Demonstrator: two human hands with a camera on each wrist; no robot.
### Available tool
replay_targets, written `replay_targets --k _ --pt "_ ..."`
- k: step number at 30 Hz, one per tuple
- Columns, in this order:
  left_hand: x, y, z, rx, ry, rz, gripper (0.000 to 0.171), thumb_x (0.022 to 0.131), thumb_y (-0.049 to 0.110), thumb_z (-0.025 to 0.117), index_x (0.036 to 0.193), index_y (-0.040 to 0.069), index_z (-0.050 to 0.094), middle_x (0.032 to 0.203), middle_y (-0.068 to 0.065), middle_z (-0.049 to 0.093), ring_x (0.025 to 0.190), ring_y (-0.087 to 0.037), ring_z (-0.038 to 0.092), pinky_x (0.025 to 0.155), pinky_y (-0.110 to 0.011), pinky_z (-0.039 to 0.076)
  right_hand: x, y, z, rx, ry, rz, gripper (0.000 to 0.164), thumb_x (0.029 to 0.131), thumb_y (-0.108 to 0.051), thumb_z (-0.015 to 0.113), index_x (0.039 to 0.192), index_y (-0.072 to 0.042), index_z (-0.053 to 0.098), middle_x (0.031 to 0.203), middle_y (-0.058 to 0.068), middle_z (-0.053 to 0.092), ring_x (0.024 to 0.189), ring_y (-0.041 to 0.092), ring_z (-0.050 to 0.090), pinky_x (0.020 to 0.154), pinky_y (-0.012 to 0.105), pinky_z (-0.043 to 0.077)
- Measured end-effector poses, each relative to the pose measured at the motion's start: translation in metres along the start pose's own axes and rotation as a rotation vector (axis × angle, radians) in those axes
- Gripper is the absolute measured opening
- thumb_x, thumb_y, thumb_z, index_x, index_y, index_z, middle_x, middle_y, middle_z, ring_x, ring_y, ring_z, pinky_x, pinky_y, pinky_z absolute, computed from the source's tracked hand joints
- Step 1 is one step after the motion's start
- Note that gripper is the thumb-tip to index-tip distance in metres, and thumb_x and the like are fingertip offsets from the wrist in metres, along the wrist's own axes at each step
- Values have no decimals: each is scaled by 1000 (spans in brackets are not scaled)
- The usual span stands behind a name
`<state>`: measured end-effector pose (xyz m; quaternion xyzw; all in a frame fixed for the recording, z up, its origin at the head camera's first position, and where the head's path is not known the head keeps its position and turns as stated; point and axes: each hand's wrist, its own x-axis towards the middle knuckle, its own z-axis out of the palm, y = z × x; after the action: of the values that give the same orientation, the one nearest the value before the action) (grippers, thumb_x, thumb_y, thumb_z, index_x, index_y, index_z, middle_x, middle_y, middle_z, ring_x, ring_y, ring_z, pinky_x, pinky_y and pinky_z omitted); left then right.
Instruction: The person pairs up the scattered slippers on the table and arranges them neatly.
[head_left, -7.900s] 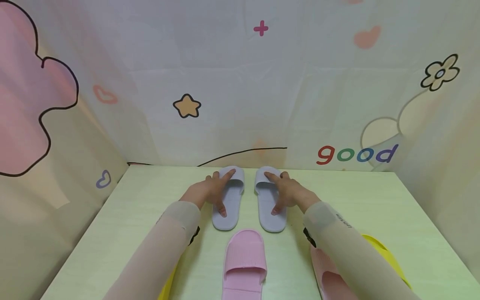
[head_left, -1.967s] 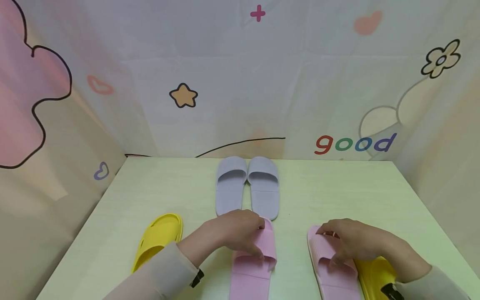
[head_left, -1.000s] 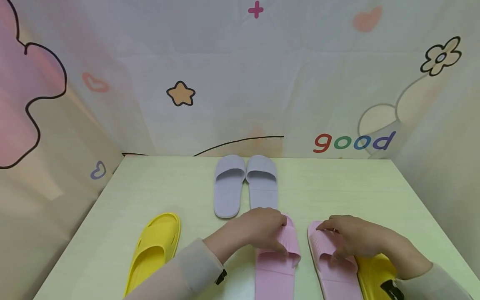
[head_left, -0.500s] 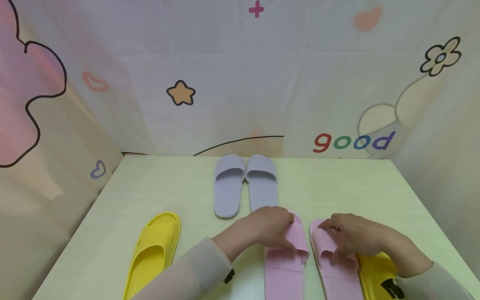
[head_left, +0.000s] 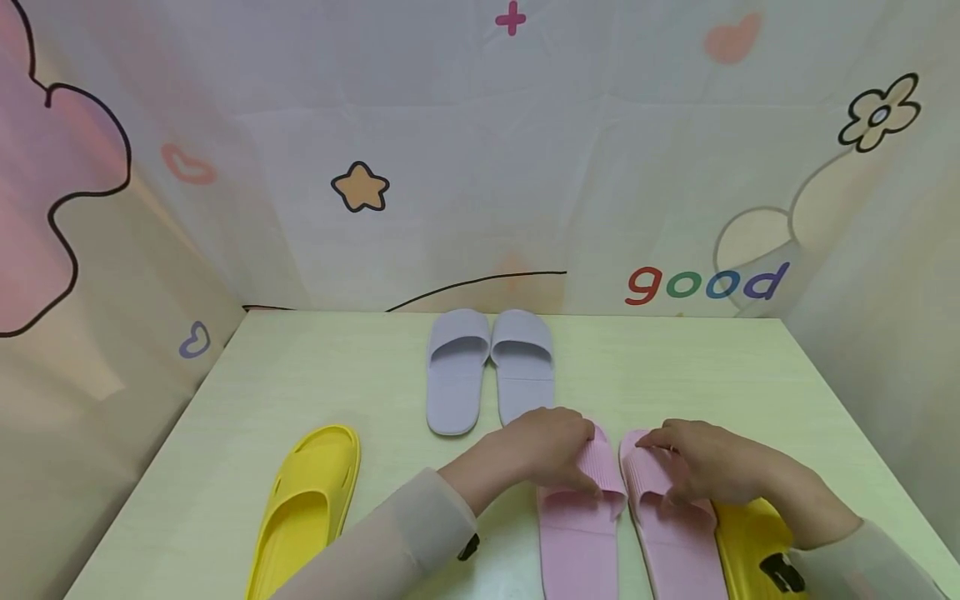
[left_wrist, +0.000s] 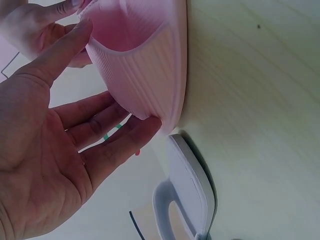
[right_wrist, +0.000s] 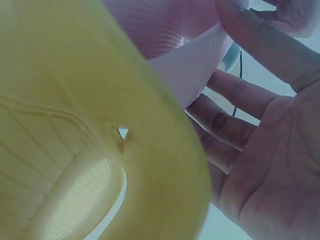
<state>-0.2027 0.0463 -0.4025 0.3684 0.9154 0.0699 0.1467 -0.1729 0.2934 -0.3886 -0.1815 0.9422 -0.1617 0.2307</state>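
Note:
Two pink ribbed slippers lie side by side at front right in the head view, toes to the back, a narrow gap between them. My left hand [head_left: 551,450] grips the strap of the left pink slipper [head_left: 579,542], thumb at the strap's opening and fingertips by the toe, as the left wrist view shows on its ribbed strap [left_wrist: 145,75]. Over the right pink slipper [head_left: 686,554], my right hand [head_left: 716,462] holds the strap in the same way. A yellow slipper [head_left: 753,550] lies against that slipper's right side, partly under my right wrist; its yellow surface [right_wrist: 165,155] fills much of the right wrist view.
Two lilac-grey slippers [head_left: 456,387] stand together at the table's back edge, one partly behind my left hand. Another yellow slipper [head_left: 311,471] lies at left, beside my left sleeve. A printed curtain [head_left: 450,125] hangs behind the pale green table [head_left: 360,367].
The grey slippers, apart under my hands at first, now stand together. Since then my left hand has slid its pink slipper right, close to the other one. Both pink slippers have shifted slightly backward.

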Motion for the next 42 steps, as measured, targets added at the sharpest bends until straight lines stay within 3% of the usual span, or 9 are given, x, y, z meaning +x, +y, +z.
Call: replay_targets --k 14,20,35,42 --pt "15 3 -4 13 43 -16 57 80 57 85 119 20 68 105 9 67 90 -7 59 82 -24 52 5 2 -7 -37 64 -1 70 74 -36 93 133 -10 66 117 3 66 107 24 59 101 56 53" --pt "22 2 -6 11 61 -26 58 80 57 85 121 19 67 108 7 67 94 -8 61 85 -25 53 9 3 -10 -71 105 -55 68 74 -34 93 130 -5 66 118 8 68 105 26 61 99 56 54" --pt "41 -6 -11 26 128 -45 59 78 56 87 120 20 67 112 7 68 99 -9 63 88 -25 54 24 9 -19 -81 148 -58 65 74 -27 93 128 -3 65 121 15 68 110 35 63 100 60 53" --pt "47 -7 -14 44 115 -74 63 79 56 86 126 18 66 117 5 68 103 -11 64 90 -27 55 32 12 -22 -108 154 -49 63 77 -27 91 130 -3 65 119 14 67 108 32 63 99 58 54"
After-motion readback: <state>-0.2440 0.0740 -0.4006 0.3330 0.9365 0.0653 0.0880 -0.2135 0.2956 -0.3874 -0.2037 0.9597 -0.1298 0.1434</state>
